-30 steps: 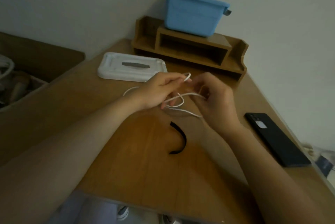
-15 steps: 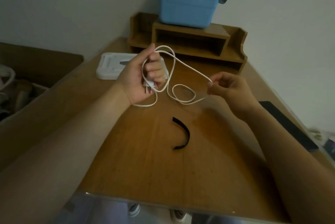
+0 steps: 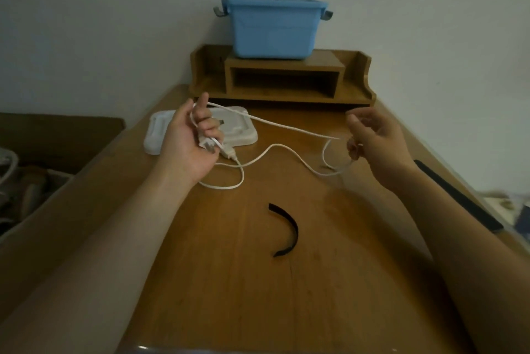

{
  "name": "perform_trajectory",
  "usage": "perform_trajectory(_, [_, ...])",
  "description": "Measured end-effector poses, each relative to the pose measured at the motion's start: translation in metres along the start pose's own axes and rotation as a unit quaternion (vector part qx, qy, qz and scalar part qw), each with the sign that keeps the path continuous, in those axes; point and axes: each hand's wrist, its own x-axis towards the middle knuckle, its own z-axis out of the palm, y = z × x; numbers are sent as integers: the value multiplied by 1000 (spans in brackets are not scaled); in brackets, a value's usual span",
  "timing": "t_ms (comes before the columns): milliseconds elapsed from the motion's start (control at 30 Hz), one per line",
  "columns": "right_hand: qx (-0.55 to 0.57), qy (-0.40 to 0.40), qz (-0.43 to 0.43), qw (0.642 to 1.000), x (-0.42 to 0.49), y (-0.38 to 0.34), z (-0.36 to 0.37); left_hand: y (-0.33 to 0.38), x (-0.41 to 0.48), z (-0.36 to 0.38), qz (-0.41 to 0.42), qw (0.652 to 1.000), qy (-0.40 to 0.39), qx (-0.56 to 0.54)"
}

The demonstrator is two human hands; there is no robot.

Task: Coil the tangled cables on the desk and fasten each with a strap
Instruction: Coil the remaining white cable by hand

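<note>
Two hands were held well apart above the brown wooden desk (image 3: 229, 296). The left hand (image 3: 186, 147) gripped the white cable (image 3: 286, 126) at its plug (image 3: 207, 146) end, and the right hand (image 3: 378, 138) pinched a further section, though the contact was blurred. Between them the cable sagged onto the desk in loose loops. A black strap (image 3: 289, 227) lay curved on the desk, nearer the person. Against the plain pale wall (image 3: 114, 23), a wooden shelf unit (image 3: 355, 81) carried a blue bin (image 3: 272, 29). A white plastic lid (image 3: 241, 132) lay behind the left hand, and a black phone (image 3: 459, 198) lay at the right edge.
</note>
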Motion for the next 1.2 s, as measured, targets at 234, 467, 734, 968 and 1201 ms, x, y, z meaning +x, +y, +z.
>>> perform_trajectory(234, [-246,-113,-105,957,-2,14,2,5,0,-1,53,998,40,-14])
perform_trajectory(467, [-289,-120,-195,929,-5,7,2,6,-4,10,64,998,12,-1])
perform_trajectory(734, [-275,-227,-340,870,-29,-15,34,-34,-22,16,137,840,-138,506])
perform_trajectory(968, [-160,-150,-338,915,-35,-24,39,-52,-28,11,57,742,-226,629])
perform_trajectory(1201, [-204,-76,-288,933,-19,-11,24,-44,-30,15,-105,808,-277,509])
